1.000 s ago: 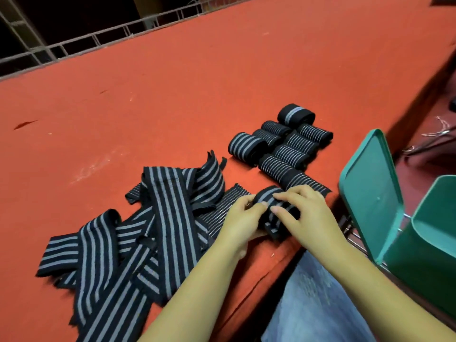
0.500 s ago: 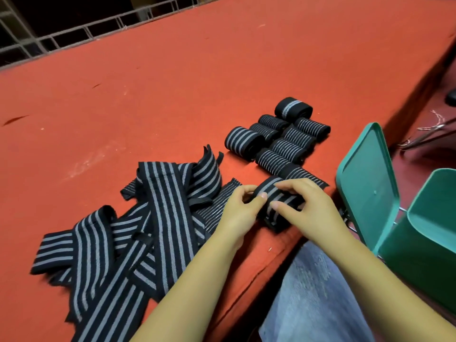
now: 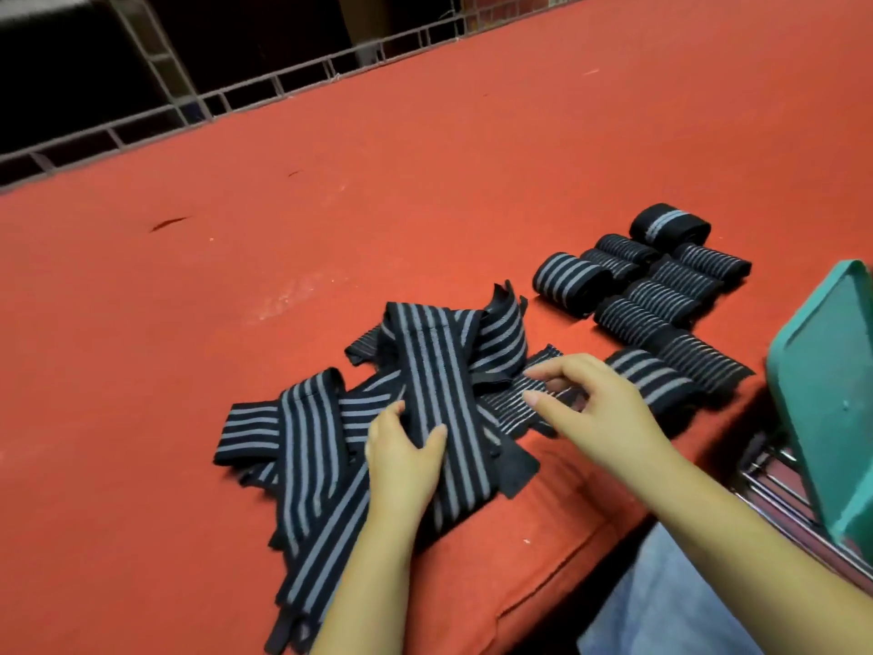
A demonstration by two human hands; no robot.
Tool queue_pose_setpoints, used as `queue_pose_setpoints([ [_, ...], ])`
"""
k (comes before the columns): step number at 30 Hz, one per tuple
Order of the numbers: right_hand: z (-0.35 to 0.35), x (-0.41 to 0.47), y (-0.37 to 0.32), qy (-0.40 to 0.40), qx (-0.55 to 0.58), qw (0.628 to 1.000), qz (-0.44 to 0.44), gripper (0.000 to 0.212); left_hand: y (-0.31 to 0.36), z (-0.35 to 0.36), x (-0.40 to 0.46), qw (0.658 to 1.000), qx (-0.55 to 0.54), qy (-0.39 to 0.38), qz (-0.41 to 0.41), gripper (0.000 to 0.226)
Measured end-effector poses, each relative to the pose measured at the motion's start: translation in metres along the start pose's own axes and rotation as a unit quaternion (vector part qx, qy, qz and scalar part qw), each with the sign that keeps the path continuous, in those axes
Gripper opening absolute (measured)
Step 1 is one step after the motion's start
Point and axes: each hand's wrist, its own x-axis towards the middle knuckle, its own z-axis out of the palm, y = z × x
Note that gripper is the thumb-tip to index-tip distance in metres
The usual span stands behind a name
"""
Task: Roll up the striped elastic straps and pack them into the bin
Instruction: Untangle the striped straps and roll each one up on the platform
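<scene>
**Picking the next strap from the loose pile**

A person sat at a red table [image 3: 425, 182], seen from a head camera. A tangled pile of flat striped straps [image 3: 425, 394] lay at the near edge. To its right, nine or so finished rolls [image 3: 656, 295] sat close together. A green bin [image 3: 826, 394] stood past the table's right edge, partly out of view.

The left hand [image 3: 406, 456] rested on the pile, its thumb and fingers closing round one long strap. The right hand [image 3: 600, 404] hovered over a fine-striped strap, fingers loosely curled and holding nothing.

To do this step well, they would probably need to free one strap only, pinning the crossing ones so the tangle stays put, then find its end, lay it flat and roll it tightly with edges aligned.
</scene>
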Motion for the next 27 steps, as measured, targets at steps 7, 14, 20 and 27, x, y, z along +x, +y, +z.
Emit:
queue_pose_setpoints([
  [7, 0.037, 0.010, -0.010, -0.069, 0.042, 0.995, 0.055, 0.024, -0.005, -0.010, 0.006, 0.988, -0.115, -0.097, -0.041, 0.055],
  [14, 0.044, 0.019, -0.020, -0.099, 0.109, 0.978, 0.145, 0.033, 0.019, -0.036, -0.014, 0.966, -0.230, -0.046, 0.105, 0.048],
  [20, 0.058, 0.041, -0.052, -0.125, 0.274, 0.930, 0.209, 0.039, 0.029, -0.077, -0.043, 0.942, -0.258, -0.087, 0.198, 0.050],
  [27, 0.078, 0.044, -0.073, -0.074, 0.369, 0.902, 0.211, 0.026, 0.004, -0.105, -0.054, 0.918, -0.334, -0.133, 0.168, 0.052],
])
